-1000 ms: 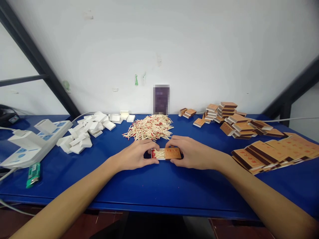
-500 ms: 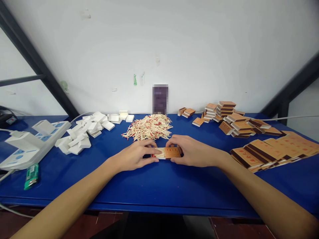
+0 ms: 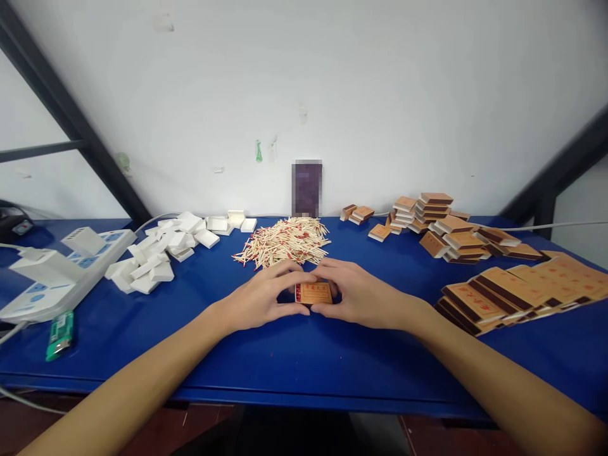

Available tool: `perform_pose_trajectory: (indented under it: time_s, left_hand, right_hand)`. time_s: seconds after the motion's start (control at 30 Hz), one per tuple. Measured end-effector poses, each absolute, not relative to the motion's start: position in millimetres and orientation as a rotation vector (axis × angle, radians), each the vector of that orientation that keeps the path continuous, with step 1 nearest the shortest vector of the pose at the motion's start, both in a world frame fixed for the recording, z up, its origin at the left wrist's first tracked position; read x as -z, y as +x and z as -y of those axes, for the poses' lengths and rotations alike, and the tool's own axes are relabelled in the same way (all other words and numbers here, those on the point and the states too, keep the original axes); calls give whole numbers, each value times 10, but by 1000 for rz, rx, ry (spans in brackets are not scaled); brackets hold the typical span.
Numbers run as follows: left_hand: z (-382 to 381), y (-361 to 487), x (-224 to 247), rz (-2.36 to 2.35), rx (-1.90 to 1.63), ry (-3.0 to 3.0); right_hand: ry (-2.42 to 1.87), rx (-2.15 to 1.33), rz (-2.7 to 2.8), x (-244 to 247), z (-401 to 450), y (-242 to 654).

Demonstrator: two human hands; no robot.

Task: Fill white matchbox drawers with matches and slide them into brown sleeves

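We have the small orange cardboard matchbox point(image 3: 317, 293) between our two hands, over the middle of the glossy blue tabletop point(image 3: 294, 361), near the heap of pale wooden red-tipped matches point(image 3: 287, 244). Our left hand point(image 3: 266, 296) grips it about the left end, thumb on the near side and fingers on the far side; our right hand point(image 3: 363, 294) grips the right end the same way. Red match heads point(image 3: 298, 294) show at the left end, so the inner tray seems not quite flush. Whether the box touches the table we cannot tell. To slide it home well, we should hold the sleeve lightly so the thin card does not buckle, push straight along the box's length, and watch that no match head snags on the sleeve's edge.
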State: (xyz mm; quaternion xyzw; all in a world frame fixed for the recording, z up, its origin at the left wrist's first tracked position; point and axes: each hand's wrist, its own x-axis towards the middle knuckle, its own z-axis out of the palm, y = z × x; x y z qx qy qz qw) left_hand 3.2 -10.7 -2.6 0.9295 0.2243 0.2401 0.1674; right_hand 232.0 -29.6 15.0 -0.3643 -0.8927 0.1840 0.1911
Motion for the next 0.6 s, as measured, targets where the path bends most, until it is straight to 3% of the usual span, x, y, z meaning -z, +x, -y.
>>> perform_pose_trajectory:
  time_s: [0.33, 0.6]
  left_hand:
    - [63, -17, 25, -626, -594, 2486]
    - [49, -32, -50, -783, -522, 2805]
  right_hand:
    - [-1053, -408, 2621, -75, 291, 2316]
    - [-1386, 150, 2366, -329, 833, 2681]
